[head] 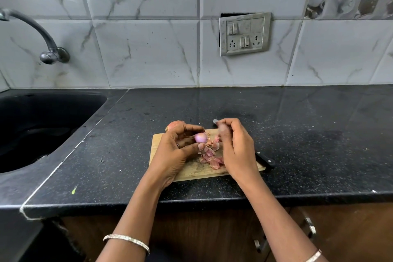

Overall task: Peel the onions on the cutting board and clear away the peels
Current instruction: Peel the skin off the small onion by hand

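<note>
Head view: left hand (176,152) holds a small peeled pink-purple onion (201,137) up off the pale wooden cutting board (191,171). Its fingers (191,129) curl over the top w/ the thumb underneath, so the bulb is pinched w/ its bare side toward the right hand (236,151), prob. so leftover bits of skin can be picked off. Right hand hangs just beside the onion, fingers bent inward. The thumb is blurred, so can't tell if it pinches a bit of skin, grips sth or holds nothing.

A black-handled steel kitchen knife (265,161) runs under that hand: tip shows beyond the fingers, handle sticks out by the wrist at the board's right edge. Gripped or just lying there, can't tell.

Loose pink papery peels (210,156) lie in a heap on the board btwn the two hands, right below the onion. Working over the board lets the scraps fall in one spot, easy to gather. An unpeeled orange-brown onion (175,124) sits at the board's far left corner, mostly hidden behind the left hand, out of the way til its turn. Board lies near the front edge of the black speckled stone tabletop (308,134), w/ a dark sink basin (42,125) well to the left.

Judging by this: one onion approx done, one not yet begun, peels not cleared.
</note>
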`<move>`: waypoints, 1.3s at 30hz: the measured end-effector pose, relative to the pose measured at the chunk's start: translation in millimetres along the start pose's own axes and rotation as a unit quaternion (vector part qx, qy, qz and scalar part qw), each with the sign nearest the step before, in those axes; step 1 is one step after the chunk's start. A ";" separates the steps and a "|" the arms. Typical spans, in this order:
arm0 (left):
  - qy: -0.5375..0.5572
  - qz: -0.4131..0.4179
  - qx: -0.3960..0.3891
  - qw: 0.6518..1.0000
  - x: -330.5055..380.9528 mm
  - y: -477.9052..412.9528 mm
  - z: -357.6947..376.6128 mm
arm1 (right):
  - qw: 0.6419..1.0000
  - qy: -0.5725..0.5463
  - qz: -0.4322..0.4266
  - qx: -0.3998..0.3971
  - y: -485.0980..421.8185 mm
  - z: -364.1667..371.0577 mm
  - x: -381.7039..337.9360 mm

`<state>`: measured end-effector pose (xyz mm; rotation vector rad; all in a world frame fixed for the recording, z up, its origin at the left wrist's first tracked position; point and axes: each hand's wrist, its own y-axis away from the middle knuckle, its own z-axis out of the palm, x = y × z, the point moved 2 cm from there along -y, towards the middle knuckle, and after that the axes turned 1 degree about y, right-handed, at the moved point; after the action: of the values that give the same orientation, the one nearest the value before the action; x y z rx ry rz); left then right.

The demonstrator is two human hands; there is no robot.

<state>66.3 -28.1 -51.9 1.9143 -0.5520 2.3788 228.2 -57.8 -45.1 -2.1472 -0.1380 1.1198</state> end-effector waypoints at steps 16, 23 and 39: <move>-0.090 0.054 0.020 0.994 5.1 2.5 1.9 | 0.997 -0.065 -0.001 -0.052 2.9 -0.5 -9.6; -0.127 0.059 0.036 0.990 6.8 3.8 2.7 | 0.994 -0.093 0.009 -0.053 1.5 -1.4 -5.9; -0.156 0.063 0.045 0.985 6.0 3.8 1.7 | 0.993 -0.100 0.009 -0.060 2.4 -1.7 -4.0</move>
<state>65.5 -33.3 -46.8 2.3808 -0.6070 2.2205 226.5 -62.0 -43.3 -2.1402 -0.2832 1.3677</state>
